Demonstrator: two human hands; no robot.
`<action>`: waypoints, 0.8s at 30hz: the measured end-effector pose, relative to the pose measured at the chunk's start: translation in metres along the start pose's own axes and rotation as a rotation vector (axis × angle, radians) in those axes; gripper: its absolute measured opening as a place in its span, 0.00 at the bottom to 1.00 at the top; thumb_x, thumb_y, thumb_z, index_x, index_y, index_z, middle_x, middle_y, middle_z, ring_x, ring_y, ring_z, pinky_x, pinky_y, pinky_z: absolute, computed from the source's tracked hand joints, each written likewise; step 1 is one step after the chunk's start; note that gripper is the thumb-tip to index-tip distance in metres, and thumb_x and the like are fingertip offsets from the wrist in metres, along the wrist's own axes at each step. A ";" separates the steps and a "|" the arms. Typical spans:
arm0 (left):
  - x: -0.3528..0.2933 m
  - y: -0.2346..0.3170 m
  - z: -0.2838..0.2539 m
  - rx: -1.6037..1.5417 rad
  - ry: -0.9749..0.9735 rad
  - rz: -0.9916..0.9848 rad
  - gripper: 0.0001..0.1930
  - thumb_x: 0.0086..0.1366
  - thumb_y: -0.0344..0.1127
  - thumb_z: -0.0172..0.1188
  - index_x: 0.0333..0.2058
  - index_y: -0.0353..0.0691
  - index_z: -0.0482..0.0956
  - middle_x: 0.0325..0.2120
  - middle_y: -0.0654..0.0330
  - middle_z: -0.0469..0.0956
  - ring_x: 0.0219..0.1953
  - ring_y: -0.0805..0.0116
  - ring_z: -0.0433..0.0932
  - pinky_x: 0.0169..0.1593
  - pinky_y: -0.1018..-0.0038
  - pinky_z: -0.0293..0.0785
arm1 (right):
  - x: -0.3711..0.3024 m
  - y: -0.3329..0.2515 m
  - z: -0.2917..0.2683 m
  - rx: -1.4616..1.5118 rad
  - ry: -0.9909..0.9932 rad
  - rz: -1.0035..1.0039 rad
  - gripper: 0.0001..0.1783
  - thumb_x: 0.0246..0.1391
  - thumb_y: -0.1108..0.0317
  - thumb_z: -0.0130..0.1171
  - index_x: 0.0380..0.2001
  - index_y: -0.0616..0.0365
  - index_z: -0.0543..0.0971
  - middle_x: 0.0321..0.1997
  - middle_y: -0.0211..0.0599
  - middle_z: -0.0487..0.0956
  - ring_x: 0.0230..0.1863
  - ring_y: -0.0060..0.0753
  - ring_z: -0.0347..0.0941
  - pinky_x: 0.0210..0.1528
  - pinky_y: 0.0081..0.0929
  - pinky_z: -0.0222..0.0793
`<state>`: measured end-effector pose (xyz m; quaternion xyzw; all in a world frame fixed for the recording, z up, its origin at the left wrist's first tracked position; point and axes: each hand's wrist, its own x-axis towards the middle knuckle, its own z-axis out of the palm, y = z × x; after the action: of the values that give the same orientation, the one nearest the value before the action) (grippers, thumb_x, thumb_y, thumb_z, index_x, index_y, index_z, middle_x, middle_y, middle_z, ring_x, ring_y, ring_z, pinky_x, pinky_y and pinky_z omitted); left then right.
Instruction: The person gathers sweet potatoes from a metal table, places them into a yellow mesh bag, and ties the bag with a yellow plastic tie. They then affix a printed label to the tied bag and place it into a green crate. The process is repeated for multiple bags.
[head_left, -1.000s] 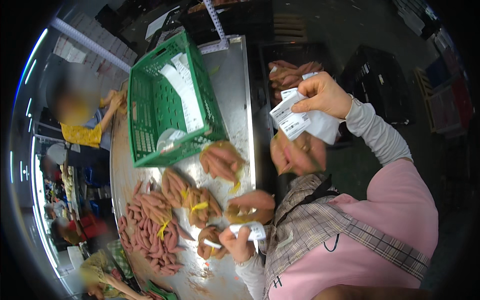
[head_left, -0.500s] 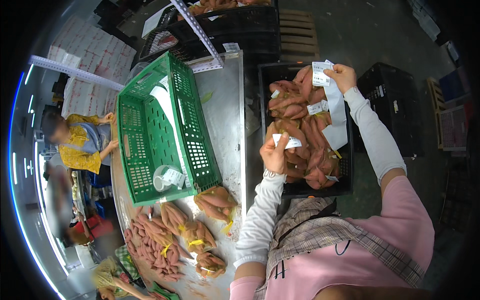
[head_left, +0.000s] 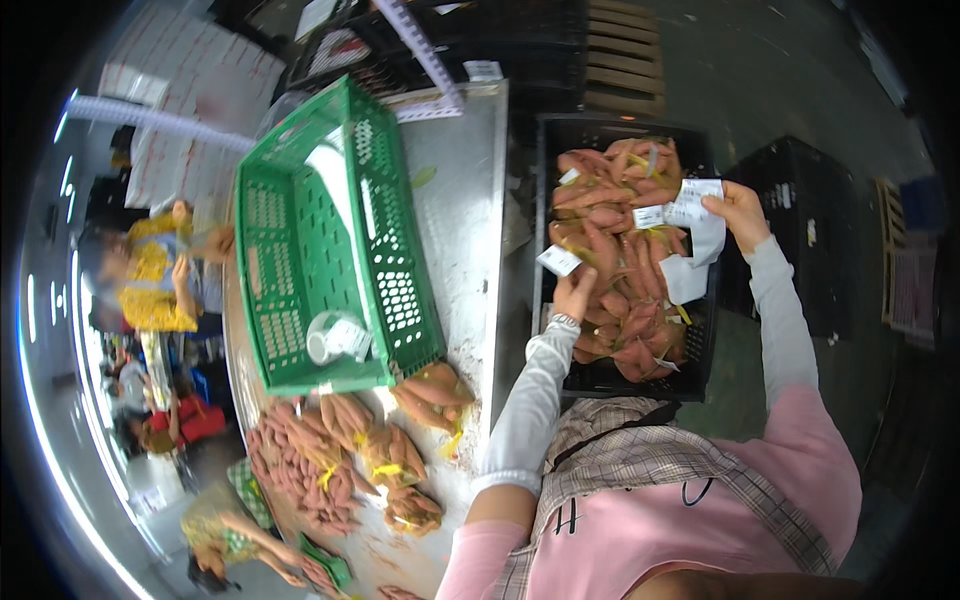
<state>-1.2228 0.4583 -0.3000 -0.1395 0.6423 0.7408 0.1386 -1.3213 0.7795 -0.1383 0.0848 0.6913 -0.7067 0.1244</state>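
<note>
A black crate (head_left: pixel 700 360) in front of me holds several net bags of sweet potatoes (head_left: pixel 625 300), some with white tags. My left hand (head_left: pixel 574 293) is over the crate's left side, its fingers closed on a small white label (head_left: pixel 558 261). Over the far right part of the crate, my right hand (head_left: pixel 739 212) pinches a strip of white labels (head_left: pixel 692 208). The strip's loose paper hangs down over the bags. Another white label (head_left: pixel 648 217) lies among the bags near the strip.
To the left, a metal table (head_left: pixel 465 180) bears a green crate (head_left: pixel 405 300) with a roll of labels (head_left: pixel 340 340) in it. Bagged sweet potatoes (head_left: pixel 345 415) and a loose pile (head_left: pixel 295 465) lie nearer. Co-workers (head_left: pixel 160 270) stand across the table. Black crates (head_left: pixel 790 230) stand at right.
My right hand has moved right and nearer with the label strip. My left hand has shifted slightly right, its label now lying further left over the bags. The view has also shifted a little.
</note>
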 end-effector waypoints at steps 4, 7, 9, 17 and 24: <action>-0.011 -0.021 -0.007 -0.148 0.102 0.213 0.29 0.60 0.29 0.64 0.59 0.35 0.63 0.54 0.53 0.70 0.55 0.63 0.71 0.58 0.68 0.68 | -0.059 -0.062 0.106 -0.017 -0.541 0.052 0.13 0.55 0.69 0.63 0.42 0.63 0.77 0.38 0.32 0.81 0.39 0.20 0.78 0.43 0.21 0.73; -0.078 0.038 -0.024 -0.201 0.145 0.085 0.26 0.61 0.26 0.62 0.58 0.35 0.67 0.52 0.53 0.73 0.52 0.66 0.73 0.56 0.71 0.70 | -0.085 -0.043 0.149 -0.207 -0.969 0.166 0.16 0.54 0.68 0.63 0.44 0.64 0.77 0.41 0.32 0.81 0.39 0.19 0.77 0.43 0.20 0.72; -0.131 0.056 -0.058 -0.261 0.099 0.034 0.25 0.61 0.25 0.61 0.58 0.34 0.69 0.48 0.55 0.77 0.49 0.71 0.75 0.53 0.75 0.72 | -0.114 -0.036 0.205 -0.064 -1.150 -0.018 0.14 0.55 0.69 0.62 0.42 0.64 0.77 0.41 0.33 0.81 0.38 0.19 0.76 0.42 0.20 0.71; -0.399 0.004 -0.230 -0.124 1.364 0.417 0.11 0.64 0.27 0.60 0.44 0.31 0.78 0.34 0.56 0.82 0.34 0.71 0.80 0.37 0.79 0.76 | -0.220 -0.016 0.385 -0.242 -1.274 -0.114 0.07 0.52 0.74 0.63 0.34 0.63 0.82 0.31 0.28 0.81 0.33 0.15 0.74 0.37 0.17 0.69; -0.558 -0.049 -0.290 0.104 1.890 0.436 0.14 0.58 0.16 0.51 0.43 0.31 0.74 0.34 0.56 0.78 0.32 0.71 0.78 0.30 0.79 0.78 | -0.296 0.022 0.518 -0.370 -1.417 -0.158 0.10 0.55 0.71 0.61 0.39 0.65 0.80 0.34 0.30 0.81 0.37 0.17 0.74 0.41 0.19 0.70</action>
<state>-0.6814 0.1631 -0.1695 -0.5486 0.5326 0.3033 -0.5687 -1.0050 0.2790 -0.0575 -0.4646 0.5570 -0.4706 0.5025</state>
